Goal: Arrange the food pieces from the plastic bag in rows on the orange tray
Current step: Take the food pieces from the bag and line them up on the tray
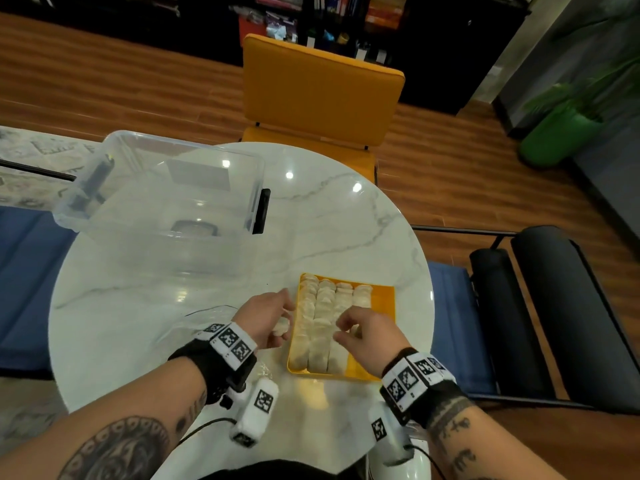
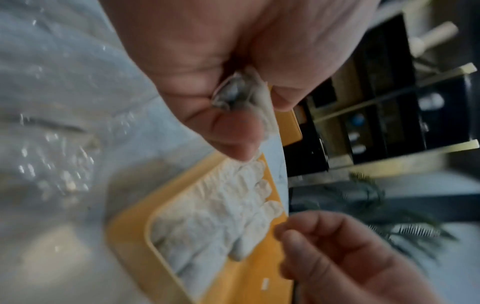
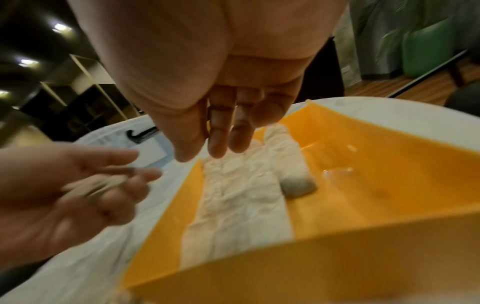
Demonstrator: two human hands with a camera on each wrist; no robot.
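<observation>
Left hand (image 1: 268,318) sits just off the orange tray (image 1: 381,308) at its 9 o'clock edge, fingers curled, thumb and fingertips pinching one pale food piece (image 1: 282,326); the left wrist view shows that piece (image 2: 249,98) clamped between thumb and forefinger, lifted clear of the tray. Right hand (image 1: 363,332) hovers over the tray's near half, toward 5 o'clock of the rows, fingers relaxed and hanging down, slightly apart, gripping nothing; the right wrist view shows the fingertips (image 3: 217,148) above the rows, and whether they brush the pieces I cannot tell. On the tray, the rows of food pieces (image 1: 323,323) pack the side from 9 o'clock to the centre, three long rows running from the far rim to the near rim and a shorter fourth row beside them that stops partway down. Bare orange floor lies along the 3 o'clock side and at the near right corner. The plastic bag (image 1: 194,323) lies crumpled on the white marble surface (image 1: 329,220) at 9 o'clock of the tray, just beyond the left wrist. A clear storage bin (image 1: 166,188) stands at 11 o'clock, well apart from the tray, with open surface between them. The tray's near rim sits close to the surface's front edge.
</observation>
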